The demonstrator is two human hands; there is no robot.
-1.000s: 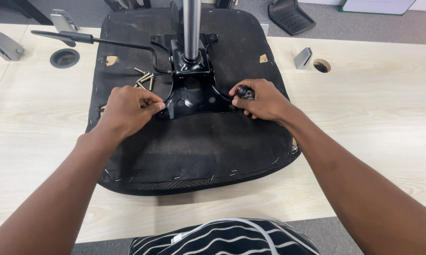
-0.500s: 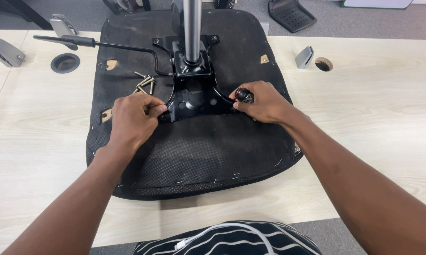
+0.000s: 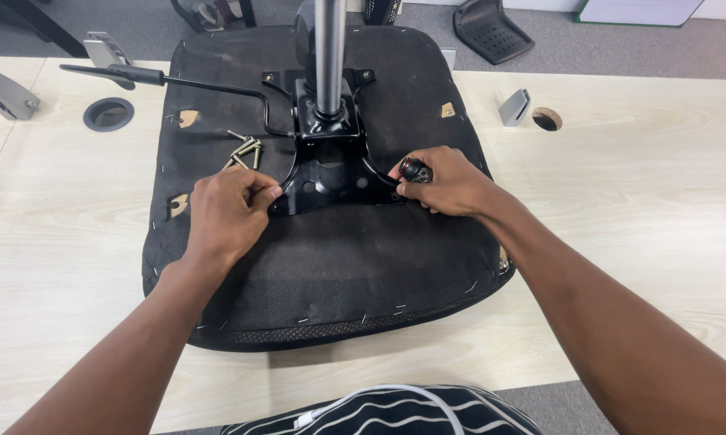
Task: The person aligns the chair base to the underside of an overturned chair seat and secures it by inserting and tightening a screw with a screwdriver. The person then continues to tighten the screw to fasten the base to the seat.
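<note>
One view only: head cam, worn by the person, looks steeply down and fwd over a pale wooden table (image 3: 645, 201). Close range, arm's length. Upturned black seat cushion (image 3: 322, 266) fills centre; its metal post (image 3: 329, 56) runs off frame at 12 o'clock. Forearms enter from 7 and 5 o'clock. Striped top (image 3: 379, 415) shows at 6 o'clock, grey floor (image 3: 637, 48) at 12–1. No 2nd view, so no overlap.
</note>
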